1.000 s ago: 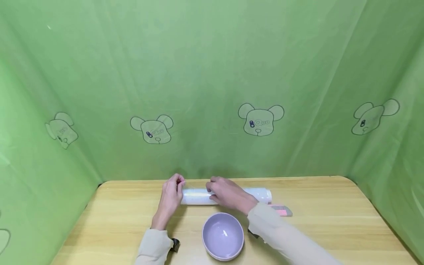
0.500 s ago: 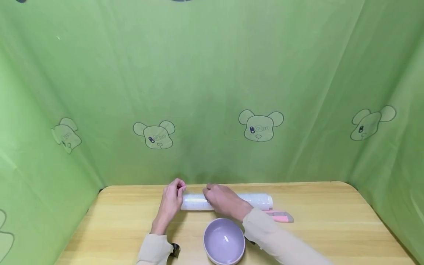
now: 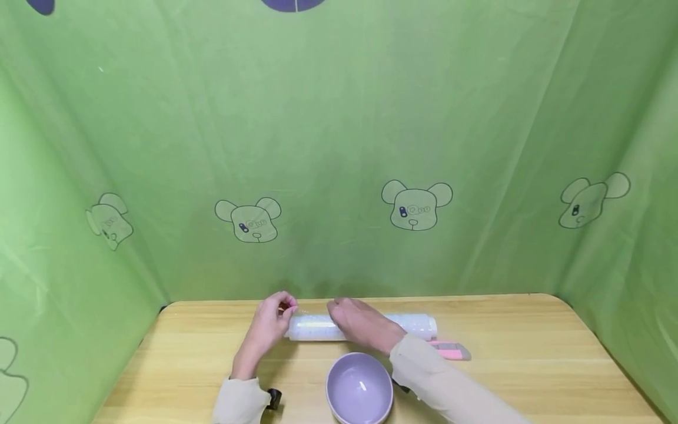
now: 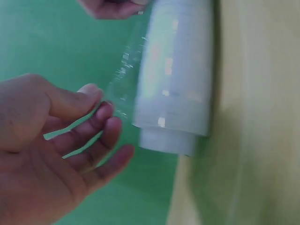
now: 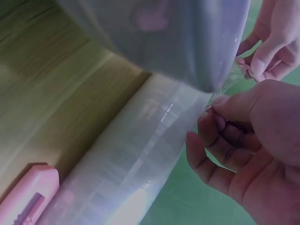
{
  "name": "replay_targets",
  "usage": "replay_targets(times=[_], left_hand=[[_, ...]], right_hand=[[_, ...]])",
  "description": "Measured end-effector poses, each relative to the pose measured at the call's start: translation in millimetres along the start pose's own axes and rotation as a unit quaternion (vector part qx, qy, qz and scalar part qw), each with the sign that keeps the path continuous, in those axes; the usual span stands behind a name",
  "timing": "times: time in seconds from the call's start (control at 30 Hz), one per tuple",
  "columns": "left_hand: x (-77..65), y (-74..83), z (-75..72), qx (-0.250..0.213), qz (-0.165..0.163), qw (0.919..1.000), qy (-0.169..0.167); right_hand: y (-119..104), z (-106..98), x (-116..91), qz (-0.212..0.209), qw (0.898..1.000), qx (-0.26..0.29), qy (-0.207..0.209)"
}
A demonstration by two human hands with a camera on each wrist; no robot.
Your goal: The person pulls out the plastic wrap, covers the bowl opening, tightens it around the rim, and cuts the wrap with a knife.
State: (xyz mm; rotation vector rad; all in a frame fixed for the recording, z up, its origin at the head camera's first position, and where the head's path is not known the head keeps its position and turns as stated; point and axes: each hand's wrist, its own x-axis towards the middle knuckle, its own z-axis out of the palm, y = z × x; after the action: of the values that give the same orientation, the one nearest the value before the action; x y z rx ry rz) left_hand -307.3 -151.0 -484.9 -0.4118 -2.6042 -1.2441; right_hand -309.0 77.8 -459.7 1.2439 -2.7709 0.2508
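Observation:
A roll of cling film (image 3: pixel 315 327) lies crosswise near the table's back edge, its core (image 4: pixel 168 141) poking out at the end. At the roll's left end my left hand (image 3: pixel 271 321) pinches the film's loose edge between thumb and forefinger. In the left wrist view a thin clear strip of film (image 4: pixel 124 79) lifts off the roll toward those fingertips. My right hand (image 3: pixel 362 323) reaches over the roll's middle. Its thumb and forefinger pinch the same film edge, as the right wrist view shows. A lilac bowl (image 3: pixel 359 386) stands in front of the roll, between my forearms.
A pink utility knife (image 3: pixel 450 350) lies just in front of the roll's right end, partly behind my right sleeve. The bowl (image 5: pixel 164 37) looms large in the right wrist view. A green curtain (image 3: pixel 339 147) hangs behind the wooden table (image 3: pixel 529 365).
The head view has tilted up, so the scene sits lower. My left hand has drawn slightly left and down at the wrist. The right fingers have closed in on the film edge.

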Motion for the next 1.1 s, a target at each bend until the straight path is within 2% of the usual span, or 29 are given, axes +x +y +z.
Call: replay_targets(times=[0.1, 0.2, 0.33, 0.57, 0.77, 0.97, 1.1], left_hand=[[-1.4, 10.5, 4.0, 0.013, 0.011, 0.9996, -0.022], [-0.1, 19.3, 15.4, 0.045, 0.041, 0.9966, -0.056], [3.7, 22.9, 30.6, 0.081, 0.073, 0.9906, -0.082], [6.6, 20.0, 42.3, 0.091, 0.085, 0.9896, -0.071], [7.5, 20.4, 47.7, 0.083, 0.091, 0.9904, -0.061], [7.5, 21.2, 46.8, 0.069, 0.082, 0.9931, -0.048], [7.7, 21.3, 46.1, 0.068, 0.080, 0.9935, -0.042]], right_hand=[[1.3, -1.7, -1.8, 0.001, 1.000, -0.001, -0.002], [1.9, -4.0, -3.4, 0.000, 1.000, -0.011, -0.001], [2.1, -5.0, -3.0, -0.010, 1.000, -0.024, 0.003], [3.2, -4.2, -1.2, -0.023, 1.000, -0.009, 0.018], [4.7, -2.9, -5.8, 0.006, 0.999, 0.038, 0.037], [7.3, -2.6, -16.7, 0.041, 0.998, 0.020, 0.039], [11.3, -1.9, -22.2, 0.048, 0.997, 0.022, 0.052]])
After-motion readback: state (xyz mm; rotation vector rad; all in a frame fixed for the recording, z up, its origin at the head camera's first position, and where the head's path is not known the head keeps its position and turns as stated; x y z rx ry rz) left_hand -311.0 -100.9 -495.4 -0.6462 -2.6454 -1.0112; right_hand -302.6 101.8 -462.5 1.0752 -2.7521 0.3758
